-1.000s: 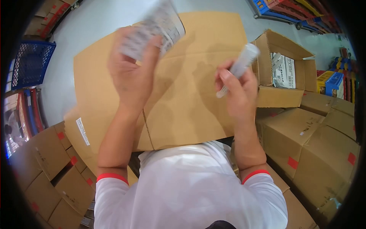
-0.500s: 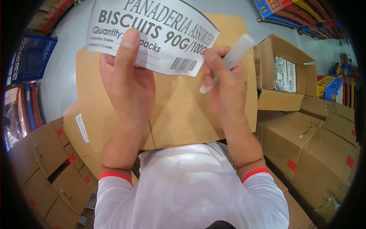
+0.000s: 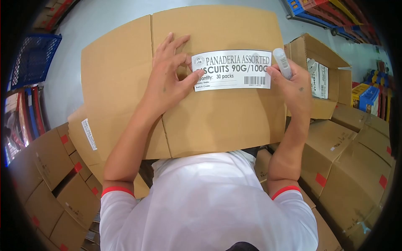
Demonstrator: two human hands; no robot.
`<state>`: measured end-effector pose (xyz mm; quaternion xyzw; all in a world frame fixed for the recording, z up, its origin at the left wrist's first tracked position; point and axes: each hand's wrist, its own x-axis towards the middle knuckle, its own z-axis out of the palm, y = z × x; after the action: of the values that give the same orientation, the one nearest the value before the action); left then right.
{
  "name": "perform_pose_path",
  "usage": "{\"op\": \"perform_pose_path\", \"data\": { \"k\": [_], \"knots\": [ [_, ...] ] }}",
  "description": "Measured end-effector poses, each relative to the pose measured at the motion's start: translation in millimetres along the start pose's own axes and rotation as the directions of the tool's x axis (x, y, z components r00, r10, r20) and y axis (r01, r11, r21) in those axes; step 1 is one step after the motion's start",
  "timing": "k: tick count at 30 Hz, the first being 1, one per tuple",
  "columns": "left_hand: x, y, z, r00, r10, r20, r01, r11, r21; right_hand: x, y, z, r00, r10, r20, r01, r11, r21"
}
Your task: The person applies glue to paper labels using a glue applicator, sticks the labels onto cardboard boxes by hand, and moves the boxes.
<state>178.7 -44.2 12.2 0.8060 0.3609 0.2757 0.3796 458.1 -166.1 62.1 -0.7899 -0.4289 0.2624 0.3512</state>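
Holding label (image 3: pixel 238 78) by both ends against cardboard (image 3: pixel 222 121) with left hand (image 3: pixel 169 73) and right hand (image 3: pixel 295 85); gripping white tube (image 3: pixel 282 62) in right.

Your left hand (image 3: pixel 169 71) has its thumb over the left end of a white biscuit label (image 3: pixel 232 70), set against the brown cardboard (image 3: pixel 226 121). Your right hand (image 3: pixel 296 81) grips a whitish tube (image 3: pixel 281 59), its thumb at the label's right end; to the right, an open carton (image 3: pixel 323 109) holds printed packaging (image 3: pixel 320 79).
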Motion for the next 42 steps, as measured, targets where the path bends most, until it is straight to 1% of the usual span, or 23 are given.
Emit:
{"op": "perform_pose_path", "data": {
  "k": [1,7,9,12,20,22,23,24,25,26,27,28,29,30,31,32,33,34,35,36,38,41,42],
  "knots": [
    [1,-3,0,0.999,0.046,0.011,-0.047,0.995,0.086,2,7,3,1.000,0.000,0.002,0.000,0.999,-0.032],
    [1,-3,2,0.994,0.084,0.066,-0.097,0.972,0.216,3,15,11,0.999,-0.049,0.000,0.049,0.991,-0.121],
    [0,-5,3,0.993,0.091,0.070,-0.105,0.969,0.225,4,19,12,0.997,-0.078,0.006,0.078,0.986,-0.150],
    [1,-2,3,0.993,0.093,0.071,-0.108,0.963,0.246,5,20,13,0.999,-0.036,0.017,0.038,0.981,-0.189],
    [0,-4,4,0.992,0.107,0.061,-0.119,0.959,0.256,1,20,16,0.996,-0.092,-0.010,0.087,0.969,-0.232],
    [-1,-4,3,0.989,0.113,0.099,-0.140,0.933,0.331,0,17,15,0.997,-0.083,-0.003,0.079,0.957,-0.280],
    [-2,-2,3,0.989,0.115,0.097,-0.141,0.933,0.331,-1,13,14,0.997,-0.074,0.004,0.071,0.943,-0.326],
    [-4,2,4,0.996,0.082,0.035,-0.088,0.954,0.288,-3,10,14,0.997,-0.077,0.004,0.074,0.942,-0.327],
    [-7,5,4,0.999,0.044,-0.025,-0.037,0.970,0.240,-6,5,15,0.994,-0.093,-0.059,0.070,0.949,-0.306],
    [-11,9,2,0.999,0.044,-0.029,-0.035,0.970,0.241,-9,1,16,0.987,-0.106,-0.120,0.068,0.956,-0.285],
    [-15,13,1,0.999,0.048,0.022,-0.053,0.935,0.352,-13,-5,15,0.987,-0.108,-0.118,0.071,0.956,-0.285],
    [-20,15,0,0.996,0.046,0.075,-0.076,0.887,0.456,-18,-11,15,0.982,-0.138,-0.125,0.115,0.977,-0.179],
    [-26,16,-1,0.996,0.044,0.076,-0.074,0.887,0.455,-20,-14,16,0.977,-0.165,-0.136,0.157,0.985,-0.070],
    [-32,16,-2,0.987,0.064,0.145,-0.133,0.835,0.535,-21,-13,19,0.977,-0.163,-0.135,0.154,0.985,-0.071],
    [-36,15,-3,0.974,0.079,0.213,-0.195,0.772,0.605,-22,-10,24,0.941,-0.303,-0.150,0.277,0.946,-0.170],
    [-37,15,-2,0.974,0.080,0.212,-0.194,0.773,0.603,-23,-6,28,0.886,-0.439,-0.149,0.391,0.880,-0.270],
    [-38,14,-2,0.974,0.054,0.219,-0.183,0.757,0.628,-23,-2,30,0.885,-0.441,-0.147,0.393,0.878,-0.272],
    [-40,13,-3,0.974,0.027,0.224,-0.170,0.739,0.652,-23,3,31,0.869,-0.482,-0.111,0.413,0.830,-0.376],
    [-40,13,-4,0.976,0.025,0.218,-0.165,0.741,0.651,-22,6,32,0.851,-0.520,-0.071,0.431,0.768,-0.473],
    [-39,13,-5,0.976,0.022,0.217,-0.160,0.747,0.645,-22,6,32,0.848,-0.525,-0.066,0.437,0.765,-0.474],
    [-39,11,-5,0.978,0.012,0.206,-0.144,0.754,0.641,-24,6,33,0.917,-0.384,-0.104,0.292,0.826,-0.482],
    [-40,5,-5,0.981,0.020,0.191,-0.134,0.786,0.604,-22,3,49,0.895,-0.433,-0.103,0.336,0.809,-0.482],
    [-39,1,-6,0.995,0.055,0.087,-0.090,0.878,0.470,-24,-6,60,0.884,-0.464,-0.055,0.390,0.796,-0.463]
  ]
}}
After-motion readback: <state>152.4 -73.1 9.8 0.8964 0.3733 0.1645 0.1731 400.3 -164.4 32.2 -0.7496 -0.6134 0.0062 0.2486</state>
